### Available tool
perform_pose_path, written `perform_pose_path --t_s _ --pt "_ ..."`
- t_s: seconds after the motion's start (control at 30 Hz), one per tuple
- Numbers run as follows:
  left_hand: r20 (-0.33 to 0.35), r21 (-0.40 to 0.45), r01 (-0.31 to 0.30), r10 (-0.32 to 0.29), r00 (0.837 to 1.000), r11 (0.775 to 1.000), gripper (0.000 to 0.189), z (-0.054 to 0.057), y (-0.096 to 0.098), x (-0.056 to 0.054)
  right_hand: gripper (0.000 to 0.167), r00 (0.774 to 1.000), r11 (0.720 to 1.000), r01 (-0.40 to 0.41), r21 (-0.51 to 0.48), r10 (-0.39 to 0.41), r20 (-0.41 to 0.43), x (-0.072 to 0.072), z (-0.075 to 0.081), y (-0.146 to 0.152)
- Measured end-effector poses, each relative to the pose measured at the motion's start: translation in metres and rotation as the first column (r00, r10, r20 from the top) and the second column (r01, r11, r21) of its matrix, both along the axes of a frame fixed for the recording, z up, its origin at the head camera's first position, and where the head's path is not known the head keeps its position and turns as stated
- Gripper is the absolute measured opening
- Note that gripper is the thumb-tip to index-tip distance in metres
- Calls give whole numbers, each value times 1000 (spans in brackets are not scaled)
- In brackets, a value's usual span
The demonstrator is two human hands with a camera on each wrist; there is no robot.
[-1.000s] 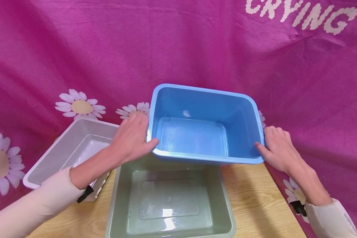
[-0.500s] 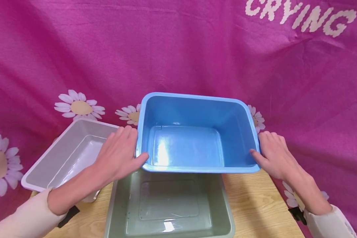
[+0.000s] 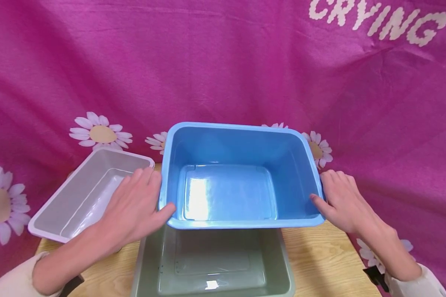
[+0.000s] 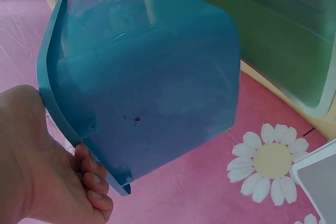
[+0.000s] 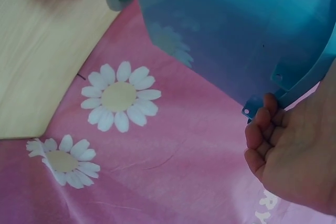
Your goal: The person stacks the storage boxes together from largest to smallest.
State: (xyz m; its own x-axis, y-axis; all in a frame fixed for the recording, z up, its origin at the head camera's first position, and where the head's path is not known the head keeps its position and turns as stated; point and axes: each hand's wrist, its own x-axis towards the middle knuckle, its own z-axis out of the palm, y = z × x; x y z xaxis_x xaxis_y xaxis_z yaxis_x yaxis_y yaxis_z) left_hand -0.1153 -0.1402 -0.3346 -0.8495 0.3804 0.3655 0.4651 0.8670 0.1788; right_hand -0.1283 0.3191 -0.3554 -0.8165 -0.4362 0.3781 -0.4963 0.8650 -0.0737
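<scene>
At the centre of the head view, a blue tub (image 3: 226, 192) is held up, tilted so that its hollow faces the camera. From its middle, the left hand (image 3: 135, 206) sits between eight and nine o'clock, grasping the end rim, with the thumb over the edge and the fingers curled beneath, as the left wrist view shows. Between three and four o'clock, the right hand (image 3: 340, 202) grips the opposite end in the same way. Near six o'clock, a green tub (image 3: 212, 255) stands on the wooden table (image 3: 319, 260); the blue tub's near rim hides its far side, and whether the two touch cannot be told. Near nine o'clock lies a grey tub (image 3: 96, 177), set askew and partly covered by the left hand. Behind hangs a magenta cloth (image 3: 223, 62) printed with daisies, with white lettering (image 3: 379, 20) toward half past one reading "CRYING".
</scene>
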Motion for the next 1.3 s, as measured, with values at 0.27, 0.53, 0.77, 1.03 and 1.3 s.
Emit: perform_pose_path --t_s 0.27,0.53,0.77,1.03,1.3 --pt "15 -2 -15 15 1000 1000 35 0 -6 11 26 1000 1000 -5 6 5 6 6 3 -8" --pt "52 -25 -40 41 998 999 40 -2 -11 24 25 999 1000 -8 21 7 36 16 3 -13" --pt "58 -40 -66 68 996 997 38 -4 -14 34 29 999 1000 -19 25 18 44 21 3 -17" --pt "147 -62 -94 102 984 994 40 -10 -18 43 30 998 999 -40 24 39 52 27 1 -20" --pt "204 -62 -133 143 968 989 43 -16 -22 54 31 996 998 -52 24 50 69 33 -5 -26"
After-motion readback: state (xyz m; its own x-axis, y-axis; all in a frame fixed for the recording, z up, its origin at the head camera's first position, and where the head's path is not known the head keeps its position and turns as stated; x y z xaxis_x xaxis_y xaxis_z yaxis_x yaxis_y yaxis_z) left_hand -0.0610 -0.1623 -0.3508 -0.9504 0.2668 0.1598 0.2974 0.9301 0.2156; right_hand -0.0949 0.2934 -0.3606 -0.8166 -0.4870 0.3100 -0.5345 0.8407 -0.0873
